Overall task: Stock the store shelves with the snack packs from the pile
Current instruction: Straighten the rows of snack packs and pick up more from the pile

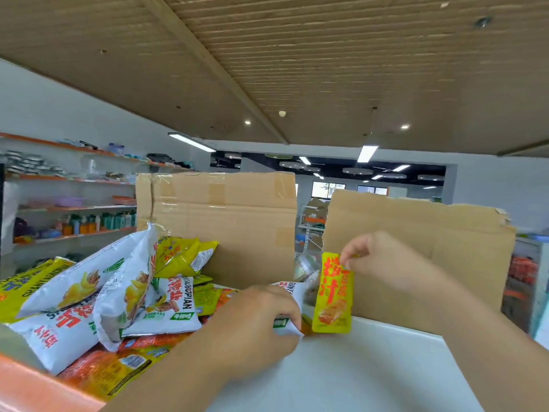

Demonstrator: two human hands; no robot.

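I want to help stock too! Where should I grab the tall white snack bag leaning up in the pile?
Pinch the flat crimped top edge of the tall white snack bag, coming from above. It leans nearly upright, so that seam sticks up free, while other packs crowd its lower half and its puffy middle would probably slip.

Slim yellow snack pack (332, 295) with red lettering hangs upright from the right hand (383, 263), just right of a heaped pile (98, 304) of white, yellow and orange packs
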